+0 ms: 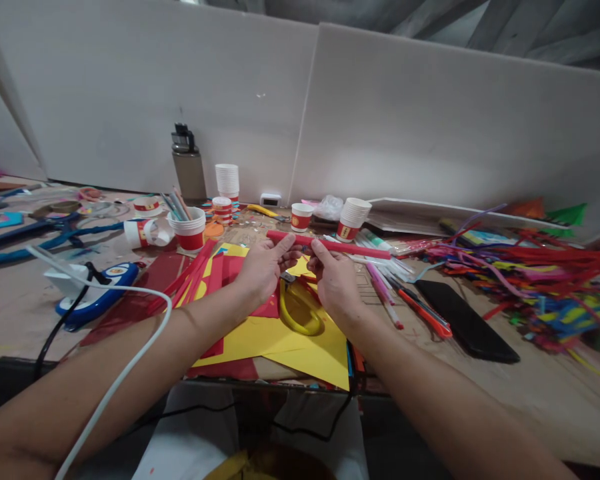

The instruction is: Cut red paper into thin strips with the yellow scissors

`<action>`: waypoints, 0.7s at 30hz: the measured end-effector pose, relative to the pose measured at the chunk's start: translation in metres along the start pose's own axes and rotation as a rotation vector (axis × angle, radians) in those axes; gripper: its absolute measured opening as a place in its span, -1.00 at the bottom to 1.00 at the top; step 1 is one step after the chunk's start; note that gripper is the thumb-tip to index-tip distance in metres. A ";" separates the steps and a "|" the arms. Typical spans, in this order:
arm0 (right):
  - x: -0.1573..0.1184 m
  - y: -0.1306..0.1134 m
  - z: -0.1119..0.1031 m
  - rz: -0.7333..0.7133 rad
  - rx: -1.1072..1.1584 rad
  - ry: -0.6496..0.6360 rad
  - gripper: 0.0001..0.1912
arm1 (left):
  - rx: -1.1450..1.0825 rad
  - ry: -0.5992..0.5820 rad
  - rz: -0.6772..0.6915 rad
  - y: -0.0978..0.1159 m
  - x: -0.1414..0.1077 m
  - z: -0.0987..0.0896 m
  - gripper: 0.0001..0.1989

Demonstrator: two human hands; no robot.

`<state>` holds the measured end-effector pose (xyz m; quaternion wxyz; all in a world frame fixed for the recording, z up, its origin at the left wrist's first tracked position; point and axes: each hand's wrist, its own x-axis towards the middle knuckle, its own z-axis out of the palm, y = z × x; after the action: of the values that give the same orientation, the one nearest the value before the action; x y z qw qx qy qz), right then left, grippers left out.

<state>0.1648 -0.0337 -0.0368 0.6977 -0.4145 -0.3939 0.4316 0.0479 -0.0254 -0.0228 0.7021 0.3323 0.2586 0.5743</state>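
Caution: uneven thumb pressure could crease or twist our red strip (353, 248).
We pinch it between thumb and fingers of the left hand (263, 270) and right hand (336, 280), above yellow paper (250, 341). It looks narrow, flat-sided and nearly straight, the longer end projecting rightward.

Head-worn view, forward and down (hands central)
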 end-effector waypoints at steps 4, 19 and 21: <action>-0.005 0.002 0.003 -0.005 -0.047 -0.042 -0.71 | 0.005 0.051 -0.005 0.002 0.000 0.001 -0.87; 0.032 -0.055 -0.039 0.124 -0.260 -0.224 -0.47 | 0.335 -0.055 -0.064 0.051 0.032 -0.035 -0.88; 0.027 -0.049 -0.037 0.232 -0.423 -0.383 -0.41 | 0.416 -0.127 -0.097 0.046 0.029 -0.031 -0.87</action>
<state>0.2205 -0.0314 0.0002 0.4552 -0.5035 -0.5496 0.4871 0.0011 0.0136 -0.0072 0.6601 0.4925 0.3427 0.4519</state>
